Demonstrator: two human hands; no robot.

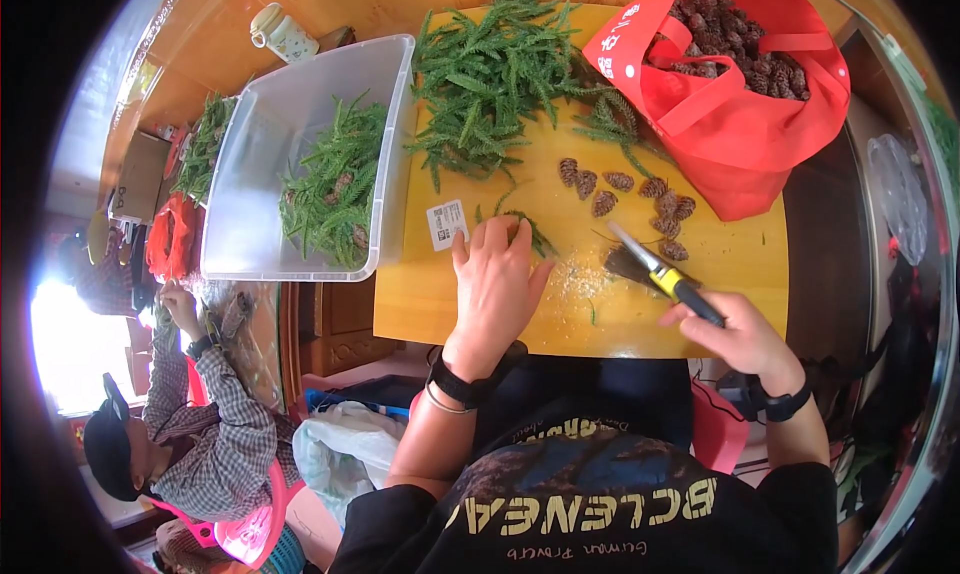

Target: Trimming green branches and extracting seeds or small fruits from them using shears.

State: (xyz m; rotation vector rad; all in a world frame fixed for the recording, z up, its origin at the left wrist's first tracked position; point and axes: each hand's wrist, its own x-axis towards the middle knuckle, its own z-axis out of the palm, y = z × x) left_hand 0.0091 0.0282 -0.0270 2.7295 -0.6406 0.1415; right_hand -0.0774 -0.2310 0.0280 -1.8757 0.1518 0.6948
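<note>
My right hand (738,336) grips a utility knife (672,282) by its black and yellow handle, its pale blade pointing up and left above the table. Beside the blade lies a dark bundle of thin strands (632,266). My left hand (497,279) rests over the table with fingers and thumb apart, its fingertips at a thin green sprig (540,236). Near those fingers is a white printed label (447,224). Several brown pine cones (604,204) lie loose beyond the knife. A heap of green artificial fir sprigs (490,79) covers the far side.
To the left, a clear plastic bin (255,189) holds sprigs with cones. A red bag (740,139) full of cones stands at the far right. Pale crumbs (580,284) dot the yellow table (450,309). Another person (215,424) sits at the left, and a bottle (283,34) stands behind the bin.
</note>
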